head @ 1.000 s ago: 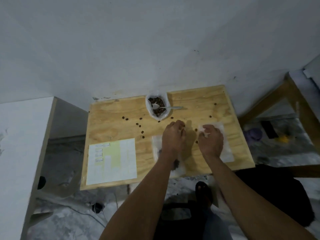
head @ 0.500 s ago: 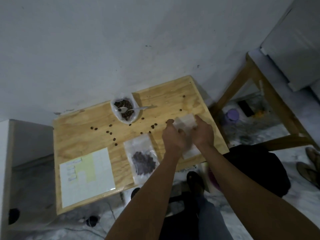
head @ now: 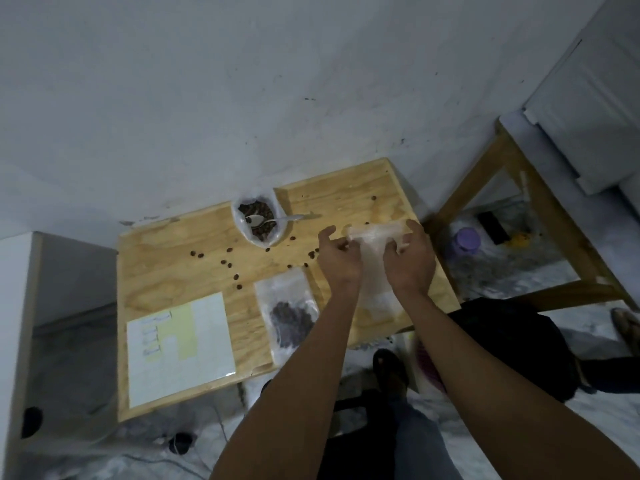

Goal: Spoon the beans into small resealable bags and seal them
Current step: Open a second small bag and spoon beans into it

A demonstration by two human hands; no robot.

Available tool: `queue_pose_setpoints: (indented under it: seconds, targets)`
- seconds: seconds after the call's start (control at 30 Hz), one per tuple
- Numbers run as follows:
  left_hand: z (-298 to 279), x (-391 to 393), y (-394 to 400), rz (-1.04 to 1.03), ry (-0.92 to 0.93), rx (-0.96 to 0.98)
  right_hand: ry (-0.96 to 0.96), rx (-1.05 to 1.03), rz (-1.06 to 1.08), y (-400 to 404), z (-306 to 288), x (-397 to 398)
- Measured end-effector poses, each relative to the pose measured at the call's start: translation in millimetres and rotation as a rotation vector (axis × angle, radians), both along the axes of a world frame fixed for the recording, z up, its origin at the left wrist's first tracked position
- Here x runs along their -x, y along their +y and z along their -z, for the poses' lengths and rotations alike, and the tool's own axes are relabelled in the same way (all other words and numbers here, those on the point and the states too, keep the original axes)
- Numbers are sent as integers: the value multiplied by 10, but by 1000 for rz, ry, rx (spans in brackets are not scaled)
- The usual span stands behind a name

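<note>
Fingers of the left hand and right hand pinch the top corners of an empty clear plastic resealable bag right of centre, likely to part its mouth; its long axis runs toward the frame's top. Left of them lies a filled clear bag of dark beans on the plywood table. Farther up, a metal spoon rests in the white bean sack.

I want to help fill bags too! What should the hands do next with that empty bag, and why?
Probably pull the bag's top open. Both hands, left and right, pinch the top edge of the empty bag, held up over the table. The spoon rests in the bean sack, so beans can go in only once the mouth is open.
</note>
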State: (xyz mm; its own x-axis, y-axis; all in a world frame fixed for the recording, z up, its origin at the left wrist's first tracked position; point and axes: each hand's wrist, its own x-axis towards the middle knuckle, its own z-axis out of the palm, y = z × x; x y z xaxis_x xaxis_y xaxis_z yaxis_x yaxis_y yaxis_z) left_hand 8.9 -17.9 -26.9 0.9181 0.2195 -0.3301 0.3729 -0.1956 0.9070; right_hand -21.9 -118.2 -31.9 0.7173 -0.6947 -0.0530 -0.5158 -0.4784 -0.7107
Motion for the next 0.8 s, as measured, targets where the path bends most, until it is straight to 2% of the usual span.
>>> queue_pose_setpoints:
  seconds: [0.07, 0.17, 0.27, 0.43, 0.57, 0.63, 0.7, 0.8]
  targets:
    - [-45, -150, 124, -60, -15, 126, -109, -117, -54, 52, -148, -54]
    - [-145, -334, 424, -22, -62, 203, -209, -504, -101, 166, -382, -188]
    - [-285, -455, 794, 81, -52, 248, -102, -715, -229, 278, -583, -376]
    - [-500, -507, 1277, 150, -120, 160, 70, -655, -550, 588, -811, -630]
    - [-558, -501, 1563, 126, -263, -52, 122, -652, -590, 903, -877, -736]
    - [-564, -466, 1642, 15, -362, -192, 103, -664, -569, 1061, -883, -746]
    - [-582, -431, 1693, -68, -395, -191, 88, -681, -551, 1207, -888, -746]
    - [-593, -405, 1750, -12, -274, -38, 82, -719, -576, 1381, -899, -738]
